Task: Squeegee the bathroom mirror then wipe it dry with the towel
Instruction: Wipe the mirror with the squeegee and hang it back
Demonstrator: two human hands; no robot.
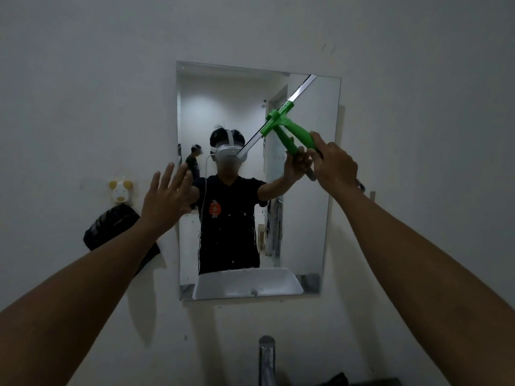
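The right hand point(331, 160) is wrapped around the handle of the green plastic squeegee point(287, 126), whose long blade lies slanted against the upper part of the rectangular frameless wall mirror point(306, 218). The left hand point(167, 196) is spread flat, fingers apart, at the mirror's left edge. Below both hands the glass carries drips and streaks, so squeegeeing seems only partly done. A dark cloth point(111, 227), possibly the towel, hangs untouched under the left hand; drying remains.
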